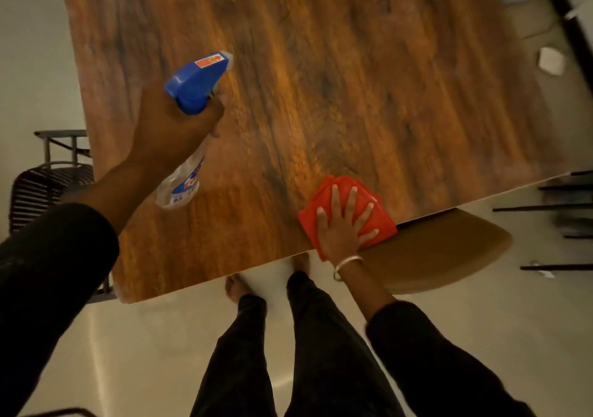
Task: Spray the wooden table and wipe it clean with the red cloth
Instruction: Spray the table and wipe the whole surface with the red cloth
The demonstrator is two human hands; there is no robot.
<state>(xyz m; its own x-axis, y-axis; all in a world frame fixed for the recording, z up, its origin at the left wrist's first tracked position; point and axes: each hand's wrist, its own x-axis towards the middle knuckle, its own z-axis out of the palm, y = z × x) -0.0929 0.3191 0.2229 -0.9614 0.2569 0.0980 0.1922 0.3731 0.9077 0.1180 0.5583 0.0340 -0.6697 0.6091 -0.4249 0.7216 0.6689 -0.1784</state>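
Note:
The wooden table (337,73) fills the upper part of the head view. My left hand (173,131) grips a clear spray bottle (184,179) by the neck, above the table's left side. Its blue trigger head (199,79) points toward the far right. A folded red cloth (348,188) lies at the table's near edge. My right hand (345,224) presses flat on the cloth with its fingers spread; a silver bangle sits on that wrist.
A brown chair seat (449,249) sticks out from under the table's near right edge. A dark slatted chair (41,185) stands at the left. Dark chair legs (558,204) and a small white object (550,62) are on the pale floor at right. My legs stand below the table edge.

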